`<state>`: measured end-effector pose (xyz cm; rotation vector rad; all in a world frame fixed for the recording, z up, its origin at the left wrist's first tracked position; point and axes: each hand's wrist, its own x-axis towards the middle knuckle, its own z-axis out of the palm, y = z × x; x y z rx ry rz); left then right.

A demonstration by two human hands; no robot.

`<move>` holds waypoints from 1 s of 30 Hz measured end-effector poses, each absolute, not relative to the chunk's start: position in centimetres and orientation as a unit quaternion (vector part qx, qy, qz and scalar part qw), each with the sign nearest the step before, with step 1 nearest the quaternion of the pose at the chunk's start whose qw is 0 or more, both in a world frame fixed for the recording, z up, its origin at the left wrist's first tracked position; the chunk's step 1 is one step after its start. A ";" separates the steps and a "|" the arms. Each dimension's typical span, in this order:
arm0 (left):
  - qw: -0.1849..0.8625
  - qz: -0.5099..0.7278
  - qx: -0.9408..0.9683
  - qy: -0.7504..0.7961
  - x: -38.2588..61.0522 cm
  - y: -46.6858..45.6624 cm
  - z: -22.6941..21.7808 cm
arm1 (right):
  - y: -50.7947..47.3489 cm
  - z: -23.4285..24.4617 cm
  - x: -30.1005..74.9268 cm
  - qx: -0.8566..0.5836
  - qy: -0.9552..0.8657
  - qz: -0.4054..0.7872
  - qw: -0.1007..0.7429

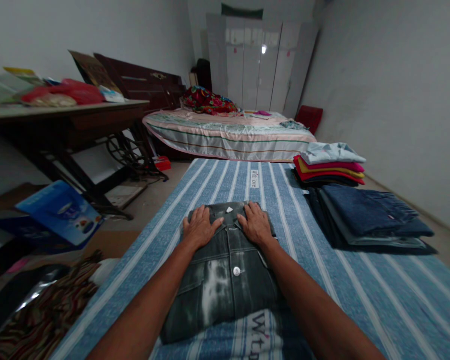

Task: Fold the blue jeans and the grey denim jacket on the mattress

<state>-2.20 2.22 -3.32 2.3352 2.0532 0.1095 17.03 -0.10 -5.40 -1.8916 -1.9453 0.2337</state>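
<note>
A folded pair of faded grey-green jeans (225,275) lies on the blue striped sheet (360,295) in front of me. My left hand (199,227) rests flat on the far left part of the jeans, fingers stretched out. My right hand (255,223) lies flat on the far right part, fingers spread. Both palms press down on the denim near its far edge, thumbs pointing toward each other. Neither hand grips anything.
To the right lie folded dark blue jeans (371,217) and a stack of coloured shirts (330,167). A second bed (228,132) stands beyond. A dark table (71,122) with clutter is at left, a blue box (62,212) and patterned cloth (45,310) below it.
</note>
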 end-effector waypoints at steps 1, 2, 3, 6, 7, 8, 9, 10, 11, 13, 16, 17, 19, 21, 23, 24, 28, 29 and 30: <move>0.014 0.035 0.751 0.660 -2.2 2.2 -3.3 | -0.1 -5.4 17.0 -0.680 -0.698 0.085 0.208; 0.014 0.035 0.751 0.660 -2.2 2.2 -3.3 | -0.1 -5.3 17.0 -0.680 -0.698 0.085 0.208; 0.014 0.036 0.750 0.660 -2.1 2.2 -3.3 | -0.1 -5.3 17.0 -0.680 -0.698 0.085 0.208; 0.016 0.038 0.748 0.662 -2.1 2.2 -3.3 | -0.1 -5.3 17.1 -0.680 -0.698 0.087 0.207; 0.017 0.037 0.748 0.663 -2.1 2.2 -3.3 | -0.1 -5.3 17.1 -0.681 -0.698 0.088 0.205; 0.017 0.037 0.748 0.662 -2.1 2.2 -3.3 | -0.1 -5.3 17.1 -0.681 -0.698 0.090 0.203; 0.017 0.038 0.749 0.661 -2.1 2.2 -3.3 | -0.2 -5.3 17.1 -0.681 -0.698 0.091 0.202; 0.017 0.038 0.749 0.661 -2.1 2.2 -3.3 | -0.2 -5.3 17.1 -0.681 -0.698 0.090 0.202; 0.017 0.039 0.750 0.660 -2.2 2.2 -3.4 | -0.2 -5.3 17.1 -0.681 -0.698 0.088 0.203; 0.019 0.041 0.749 0.661 -2.2 2.3 -3.4 | -0.2 -5.3 17.1 -0.680 -0.698 0.085 0.205; 0.022 0.043 0.749 0.660 -2.3 2.3 -3.5 | -0.2 -5.2 17.1 -0.678 -0.700 0.084 0.208; 0.022 0.043 0.750 0.660 -2.3 2.4 -3.5 | -0.2 -5.2 17.1 -0.678 -0.699 0.084 0.210; 0.021 0.041 0.750 0.660 -2.3 2.3 -3.5 | -0.2 -5.3 17.1 -0.678 -0.699 0.082 0.210; 0.020 0.038 0.751 0.659 -2.2 2.3 -3.4 | -0.2 -5.3 17.1 -0.679 -0.700 0.080 0.209; 0.020 0.037 0.751 0.659 -2.2 2.2 -3.3 | -0.2 -5.4 17.1 -0.678 -0.701 0.077 0.207; 0.020 0.038 0.750 0.660 -2.2 2.2 -3.3 | -0.1 -5.4 17.1 -0.678 -0.701 0.077 0.207; 0.025 0.041 0.747 0.663 -2.1 2.2 -3.4 | -0.1 -5.6 17.1 -0.679 -0.701 0.078 0.205; 0.026 0.040 0.746 0.664 -2.1 2.2 -3.4 | -0.1 -5.6 17.1 -0.679 -0.701 0.077 0.205; 0.027 0.039 0.746 0.664 -2.1 2.2 -3.4 | -0.1 -5.6 17.1 -0.678 -0.702 0.076 0.206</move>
